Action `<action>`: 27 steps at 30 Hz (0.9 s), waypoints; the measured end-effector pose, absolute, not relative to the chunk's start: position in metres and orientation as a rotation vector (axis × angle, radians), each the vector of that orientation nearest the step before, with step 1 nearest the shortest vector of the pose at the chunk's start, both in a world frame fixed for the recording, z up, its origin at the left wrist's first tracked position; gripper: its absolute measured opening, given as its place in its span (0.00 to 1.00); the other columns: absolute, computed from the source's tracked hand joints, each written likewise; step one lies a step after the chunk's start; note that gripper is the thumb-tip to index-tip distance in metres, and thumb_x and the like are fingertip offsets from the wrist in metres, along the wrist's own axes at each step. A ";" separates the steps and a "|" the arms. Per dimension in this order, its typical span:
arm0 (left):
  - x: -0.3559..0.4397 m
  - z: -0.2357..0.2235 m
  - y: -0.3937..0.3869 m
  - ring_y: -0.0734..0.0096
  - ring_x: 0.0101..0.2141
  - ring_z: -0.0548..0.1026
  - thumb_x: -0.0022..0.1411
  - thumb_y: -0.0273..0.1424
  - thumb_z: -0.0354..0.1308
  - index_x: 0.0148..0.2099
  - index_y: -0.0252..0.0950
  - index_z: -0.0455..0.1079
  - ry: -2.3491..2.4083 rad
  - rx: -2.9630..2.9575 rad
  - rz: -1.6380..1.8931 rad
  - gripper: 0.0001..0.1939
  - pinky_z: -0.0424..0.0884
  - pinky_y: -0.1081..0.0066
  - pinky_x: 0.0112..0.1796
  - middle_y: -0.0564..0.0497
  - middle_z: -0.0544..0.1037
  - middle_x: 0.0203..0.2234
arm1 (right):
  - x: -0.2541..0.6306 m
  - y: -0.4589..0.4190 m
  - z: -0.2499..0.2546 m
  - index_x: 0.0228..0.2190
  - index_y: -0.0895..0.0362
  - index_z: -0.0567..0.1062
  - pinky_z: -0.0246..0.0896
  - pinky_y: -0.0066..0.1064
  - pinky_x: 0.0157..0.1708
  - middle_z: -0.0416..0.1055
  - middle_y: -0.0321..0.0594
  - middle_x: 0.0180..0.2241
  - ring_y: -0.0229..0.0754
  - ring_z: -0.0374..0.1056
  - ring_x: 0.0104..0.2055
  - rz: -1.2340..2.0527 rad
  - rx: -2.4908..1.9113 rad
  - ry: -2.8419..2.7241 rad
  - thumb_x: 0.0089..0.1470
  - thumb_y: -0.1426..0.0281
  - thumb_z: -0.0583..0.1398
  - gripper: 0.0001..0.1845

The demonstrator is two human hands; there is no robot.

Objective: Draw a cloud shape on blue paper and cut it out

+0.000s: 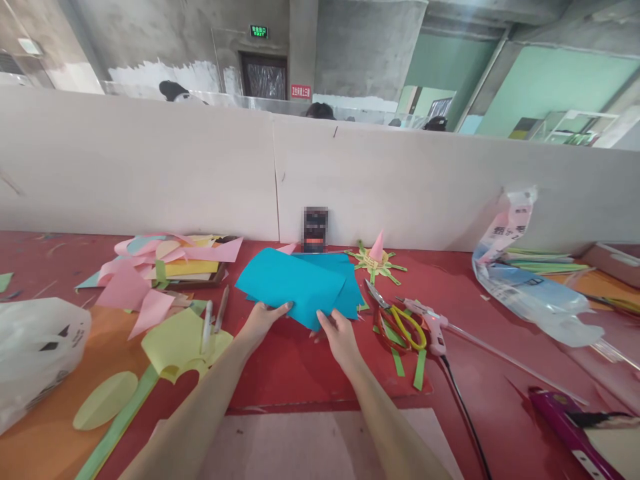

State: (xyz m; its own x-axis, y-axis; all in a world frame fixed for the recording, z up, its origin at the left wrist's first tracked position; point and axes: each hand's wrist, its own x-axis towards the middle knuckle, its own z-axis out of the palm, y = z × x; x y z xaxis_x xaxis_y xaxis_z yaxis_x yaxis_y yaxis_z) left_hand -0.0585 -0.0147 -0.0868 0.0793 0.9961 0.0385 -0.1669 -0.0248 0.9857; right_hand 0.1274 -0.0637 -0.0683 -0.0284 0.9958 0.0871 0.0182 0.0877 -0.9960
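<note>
A bright blue sheet of paper (pixel 295 280) is held up between both hands over the red table. My left hand (pixel 265 323) pinches its lower left edge, thumb on top. My right hand (pixel 337 330) grips the lower right corner, the thumb on top and the fingers partly hidden beneath. Behind it lies a second piece of blue paper (pixel 353 277); I cannot tell if the two are joined. Right of the paper, scissors (pixel 400 327) with red and yellow handles lie beside a pink glue gun (pixel 430 320). A pink paper cone on a green leafy base (pixel 377 260) stands behind them.
Coloured paper scraps (pixel 165 260) are heaped at the left, near a white plastic bag (pixel 40 353). Yellow paper (pixel 175 340) lies by my left forearm. A purple tool (pixel 575 427) and a clear plastic bag (pixel 535 293) are at right. A white partition (pixel 150 167) runs behind.
</note>
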 end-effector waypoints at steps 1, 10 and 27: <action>-0.059 -0.087 -0.015 0.50 0.45 0.73 0.42 0.43 0.66 0.35 0.31 0.74 1.037 1.166 1.241 0.22 0.69 0.55 0.44 0.42 0.79 0.38 | 0.127 -0.064 -0.068 0.23 0.54 0.63 0.63 0.30 0.22 0.69 0.34 0.19 0.41 0.68 0.21 1.155 -1.154 -1.268 0.50 0.53 0.57 0.18; -0.056 -0.083 -0.017 0.51 0.44 0.73 0.40 0.43 0.67 0.41 0.33 0.73 1.124 1.231 1.248 0.26 0.67 0.56 0.46 0.44 0.77 0.42 | 0.127 -0.062 -0.073 0.21 0.54 0.58 0.62 0.28 0.20 0.66 0.31 0.15 0.40 0.68 0.17 1.112 -1.199 -1.210 0.51 0.54 0.57 0.19; -0.059 -0.092 -0.009 0.54 0.39 0.75 0.45 0.46 0.63 0.42 0.33 0.72 1.017 1.116 1.258 0.25 0.71 0.58 0.39 0.43 0.78 0.40 | 0.127 -0.065 -0.066 0.22 0.57 0.68 0.62 0.29 0.24 0.71 0.37 0.19 0.41 0.69 0.23 1.238 -1.163 -1.389 0.49 0.55 0.58 0.18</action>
State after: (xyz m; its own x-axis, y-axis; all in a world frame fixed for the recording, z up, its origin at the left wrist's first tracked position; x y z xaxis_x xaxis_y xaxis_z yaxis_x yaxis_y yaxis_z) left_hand -0.0586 -0.0091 -0.0923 0.0619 0.9978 0.0253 -0.1838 -0.0135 0.9829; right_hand 0.1273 -0.0650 -0.0661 -0.1386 0.9895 0.0408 0.0729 0.0513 -0.9960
